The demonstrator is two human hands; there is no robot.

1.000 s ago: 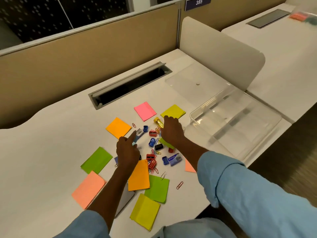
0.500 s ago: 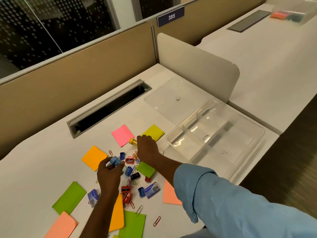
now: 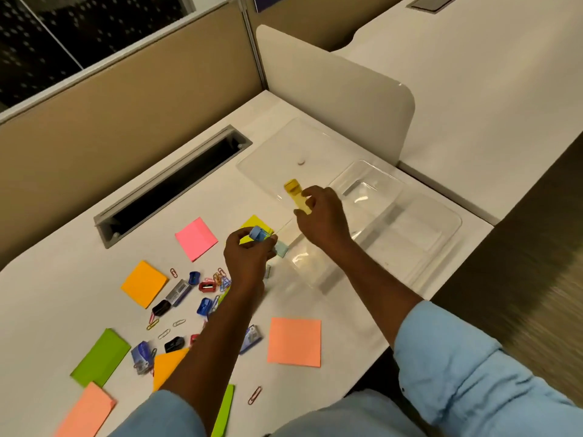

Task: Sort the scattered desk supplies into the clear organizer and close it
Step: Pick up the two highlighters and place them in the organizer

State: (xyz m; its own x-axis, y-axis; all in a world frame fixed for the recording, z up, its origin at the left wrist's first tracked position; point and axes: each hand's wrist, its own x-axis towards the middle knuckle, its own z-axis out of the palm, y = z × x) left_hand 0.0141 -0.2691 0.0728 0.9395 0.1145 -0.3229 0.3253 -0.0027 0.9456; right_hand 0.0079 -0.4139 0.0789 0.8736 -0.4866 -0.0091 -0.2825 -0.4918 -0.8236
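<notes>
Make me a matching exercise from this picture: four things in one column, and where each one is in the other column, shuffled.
1 yellow item
2 blue item
3 pink sticky note
4 organizer tray

A held in the left hand
B at the right end of the desk, lid off
C held in the right hand
D flat beside the cable slot

Pairs: 1-C, 2-A, 3-D, 4-B

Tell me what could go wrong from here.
The right hand holds the yellow item over the clear lid, not the organizer; released, it may miss the compartments.
The organizer sits near the desk edge; a nudge could slide it off.
The left hand only pinches the blue item; it could slip.
</notes>
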